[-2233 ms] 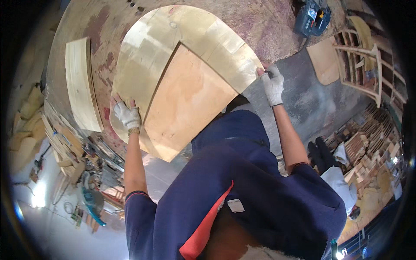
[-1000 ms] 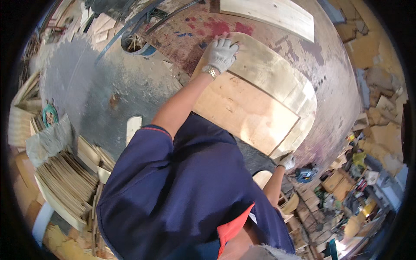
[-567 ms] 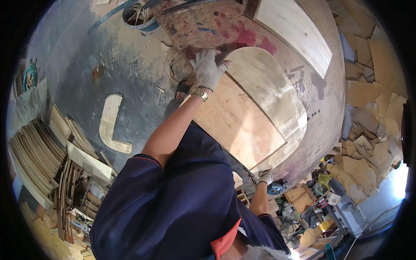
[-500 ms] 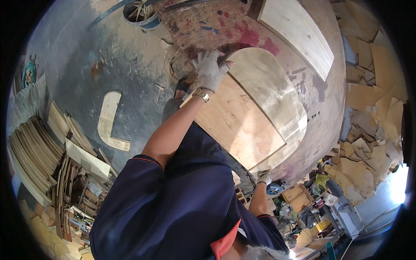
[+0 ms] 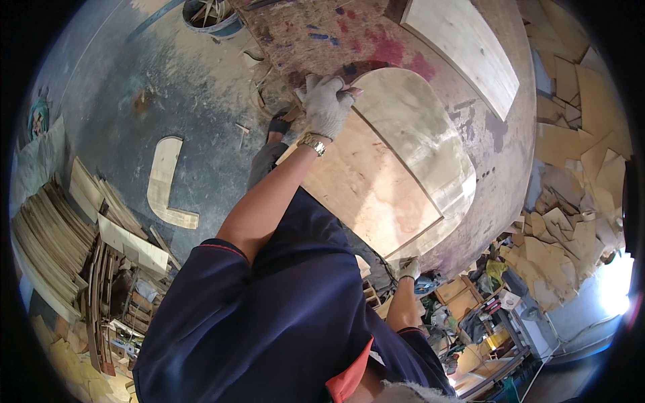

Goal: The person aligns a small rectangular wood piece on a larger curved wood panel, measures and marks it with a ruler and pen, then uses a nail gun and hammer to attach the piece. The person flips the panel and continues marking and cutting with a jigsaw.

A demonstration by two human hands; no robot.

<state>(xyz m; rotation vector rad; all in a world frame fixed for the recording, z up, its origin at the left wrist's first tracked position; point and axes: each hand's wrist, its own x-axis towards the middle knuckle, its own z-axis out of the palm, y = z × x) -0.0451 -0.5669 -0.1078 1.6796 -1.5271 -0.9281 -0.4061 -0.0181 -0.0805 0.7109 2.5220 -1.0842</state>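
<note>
A rectangular plywood board (image 5: 366,178) lies on top of a larger pale plywood piece with rounded corners (image 5: 420,121), close against my body. My left hand (image 5: 327,106), in a light work glove with a gold watch at the wrist, is closed around the far left corner of the rectangular board. At the near right end, my right hand (image 5: 409,269), gloved too, grips the edge by the board's lower corner; its fingers are partly hidden. Part of the rounded piece is covered by the board.
The worn, paint-stained worktable (image 5: 497,174) holds another pale wood panel (image 5: 463,50) at the far right. An L-shaped wood piece (image 5: 163,185) lies on the grey floor, near stacked curved strips (image 5: 50,235). A bucket of scraps (image 5: 215,20) stands far left; offcuts (image 5: 571,154) pile up right.
The view has shifted slightly. My left hand's fingers look more curled over the board's corner, while both boards and my right hand keep nearly the same place.
</note>
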